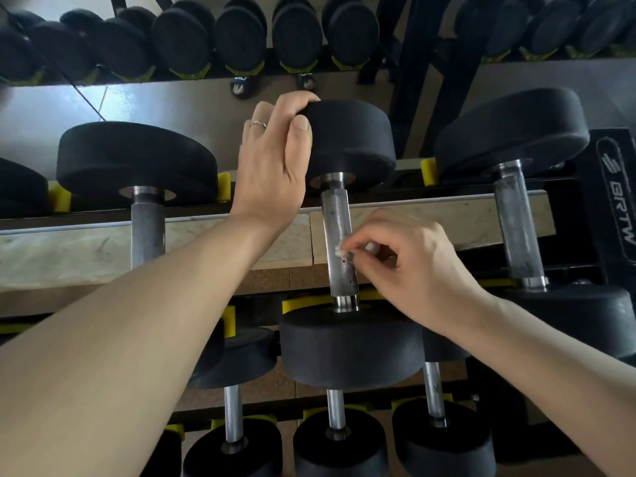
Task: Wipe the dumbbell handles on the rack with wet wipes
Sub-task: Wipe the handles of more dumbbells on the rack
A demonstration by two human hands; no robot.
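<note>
Gripping the far black head of the middle dumbbell, the left hand is curling its fingers over the top edge with the thumb lying against the head's side; a ring is showing on one finger. Right hand is pinching a small white scrap of wet wipe between thumb and fingertips and pressing it against the knurled steel handle, about midway along its length. That dumbbell is lying on the rack with its near head toward the camera, sitting between yellow cradles. Neighbouring dumbbells are resting just beside it, one to the left and one to the right, and a lower tier of smaller dumbbells is showing beneath.
</note>
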